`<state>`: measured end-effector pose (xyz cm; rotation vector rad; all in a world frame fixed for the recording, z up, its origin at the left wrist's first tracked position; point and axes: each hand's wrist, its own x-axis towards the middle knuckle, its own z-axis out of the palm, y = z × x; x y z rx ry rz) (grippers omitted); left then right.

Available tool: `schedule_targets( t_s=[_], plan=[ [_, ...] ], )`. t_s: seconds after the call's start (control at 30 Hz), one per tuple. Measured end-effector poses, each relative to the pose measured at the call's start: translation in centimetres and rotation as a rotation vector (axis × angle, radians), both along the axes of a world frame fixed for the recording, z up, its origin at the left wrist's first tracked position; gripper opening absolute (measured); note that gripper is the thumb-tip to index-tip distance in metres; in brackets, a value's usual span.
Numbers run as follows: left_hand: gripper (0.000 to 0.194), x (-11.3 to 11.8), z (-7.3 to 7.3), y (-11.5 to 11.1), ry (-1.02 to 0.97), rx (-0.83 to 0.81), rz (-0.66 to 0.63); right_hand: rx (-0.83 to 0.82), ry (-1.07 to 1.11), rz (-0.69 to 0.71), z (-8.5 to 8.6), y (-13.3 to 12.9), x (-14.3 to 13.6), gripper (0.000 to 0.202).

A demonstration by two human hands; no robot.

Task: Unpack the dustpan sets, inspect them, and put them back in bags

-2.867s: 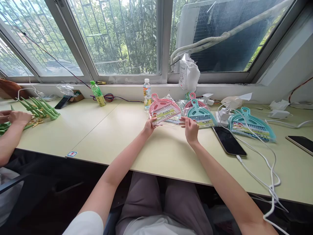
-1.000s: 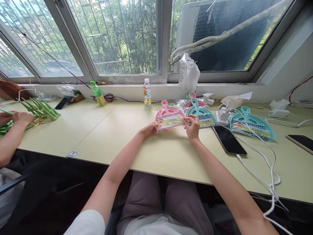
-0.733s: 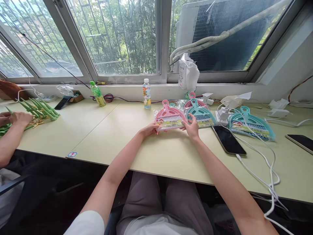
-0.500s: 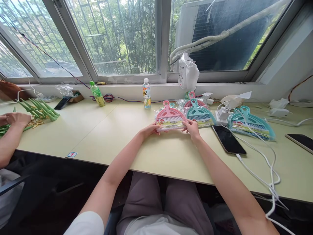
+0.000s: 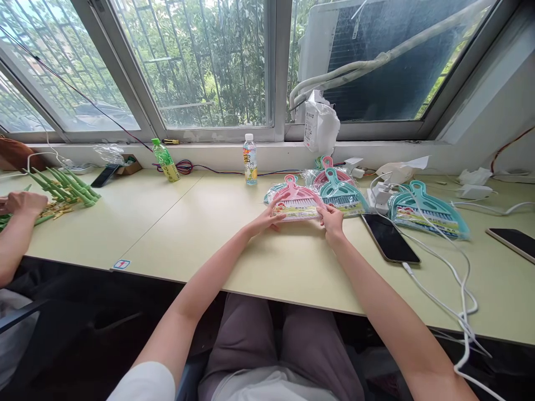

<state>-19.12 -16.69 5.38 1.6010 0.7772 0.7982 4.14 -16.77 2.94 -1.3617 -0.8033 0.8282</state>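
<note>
A pink mini dustpan and brush set point(image 5: 297, 194) in clear plastic lies before me, its handle pointing toward the window. My right hand point(image 5: 333, 220) pinches its lower right corner. Along its left side my left hand point(image 5: 267, 218) has its fingers spread, touching the wrapper, with the thumb low near the tabletop. Part of a teal dustpan set point(image 5: 268, 196) shows from behind the pink one on the left. Just right of my hold lies another teal dustpan set point(image 5: 339, 192), with a pink one point(image 5: 328, 172) behind it.
Further right are more teal dustpan sets point(image 5: 424, 209), a charging phone point(image 5: 388, 238) and white cables point(image 5: 462, 289). A drink bottle point(image 5: 250, 161) and a green bottle point(image 5: 165, 161) stand near the window. At far left, another person's hand point(image 5: 27, 203) is by green stalks point(image 5: 71, 186).
My left hand has loosened from the pink set's lower left corner and spread its fingers. The set has shifted slightly right, uncovering the teal set behind it.
</note>
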Motion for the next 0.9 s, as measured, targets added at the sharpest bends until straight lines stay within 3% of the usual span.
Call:
schedule_targets(
  t_s=[0.27, 0.37, 0.5, 0.63, 0.9],
  plan=[
    [0.051, 0.0, -1.1, 1.3, 0.091, 0.012, 0.059, 0.022, 0.006, 0.02, 0.0, -0.1, -0.2, 0.039],
    [0.052, -0.2, -1.2, 1.4, 0.086, 0.013, 0.031, 0.027, 0.018, 0.012, -0.2, 0.0, -0.1, 0.036],
    [0.068, -0.4, -1.1, 1.3, 0.115, 0.107, -0.056, 0.034, 0.033, -0.012, -0.1, 0.0, 0.0, 0.032],
    [0.054, -0.3, -1.4, 1.6, 0.081, 0.184, 0.052, 0.041, 0.038, 0.008, 0.2, -0.1, -0.1, 0.039],
    [0.047, 0.1, -2.0, 2.5, -0.06, 0.073, 0.236, 0.064, -0.038, 0.071, 0.2, -0.1, -0.7, 0.049]
  ],
)
